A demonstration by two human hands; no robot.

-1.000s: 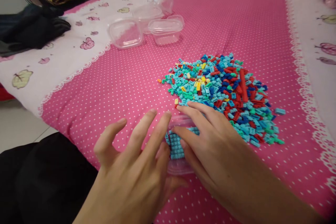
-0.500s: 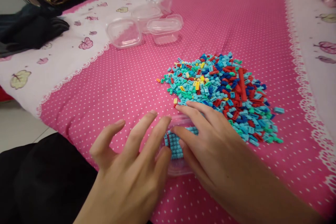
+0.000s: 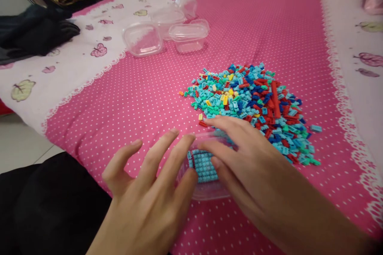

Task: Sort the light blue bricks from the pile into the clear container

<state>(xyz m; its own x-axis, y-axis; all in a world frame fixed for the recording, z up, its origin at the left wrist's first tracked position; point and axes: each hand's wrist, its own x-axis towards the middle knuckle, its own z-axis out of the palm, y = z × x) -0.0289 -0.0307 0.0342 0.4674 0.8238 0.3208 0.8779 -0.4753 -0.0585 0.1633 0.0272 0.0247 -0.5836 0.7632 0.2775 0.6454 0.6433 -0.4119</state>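
Observation:
A clear plastic container (image 3: 206, 195) stands on the polka-dot cloth between my hands. Inside it lie light blue building bricks (image 3: 206, 169) packed in rows, with a dark red strip near their left side. My left hand (image 3: 152, 183) is at the container's left side, fingers spread and thumb near its wall. Over the container's right part hovers my right hand (image 3: 248, 159), fingers apart, with no brick visible in them; it hides part of the rows. Just beyond is a heap of small loose bricks (image 3: 239, 95) in light blue, green, red, dark blue and yellow.
Several clear containers (image 3: 188, 46) are grouped toward the back left on the pink cloth (image 3: 143, 91). Dark clothing (image 3: 38, 32) lies at the left edge. One long red brick piece (image 3: 275, 99) lies on the heap, and a single light blue brick (image 3: 315, 128) sits at its right.
My right hand has shifted slightly to the right, uncovering more of the light blue rows and a red brick by the heap's near edge. My left hand has hardly moved.

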